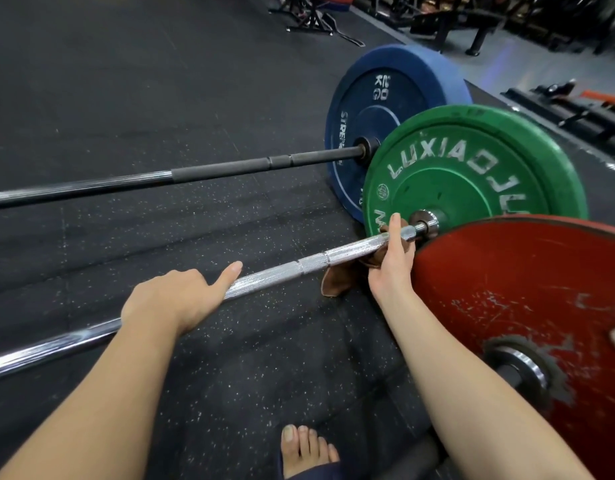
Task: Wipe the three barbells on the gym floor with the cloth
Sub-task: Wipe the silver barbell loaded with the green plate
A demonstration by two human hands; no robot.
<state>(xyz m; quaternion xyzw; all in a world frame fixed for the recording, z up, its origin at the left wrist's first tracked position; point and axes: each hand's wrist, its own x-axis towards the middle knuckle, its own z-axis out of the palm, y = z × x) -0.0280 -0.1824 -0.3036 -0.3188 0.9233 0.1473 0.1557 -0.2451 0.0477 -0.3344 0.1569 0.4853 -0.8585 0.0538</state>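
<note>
Three barbells lie on the black rubber floor. The middle one has a silver bar (285, 271) and a green plate (472, 168). My right hand (391, 261) grips this bar close to the green plate, with a brown cloth (337, 280) wrapped under the bar and hanging below it. My left hand (174, 299) grips the same bar further left, thumb lying along it. The far barbell has a dark bar (195, 174) and a blue plate (385, 109). Of the near barbell only the red plate (524, 289) and its sleeve show.
My bare foot (306, 448) stands on the floor (126, 81) at the bottom edge. Racks and benches (472, 22) fill the far right, and a stand with straps (313, 19) sits at the top centre. Dark bars (576, 112) lie at the right.
</note>
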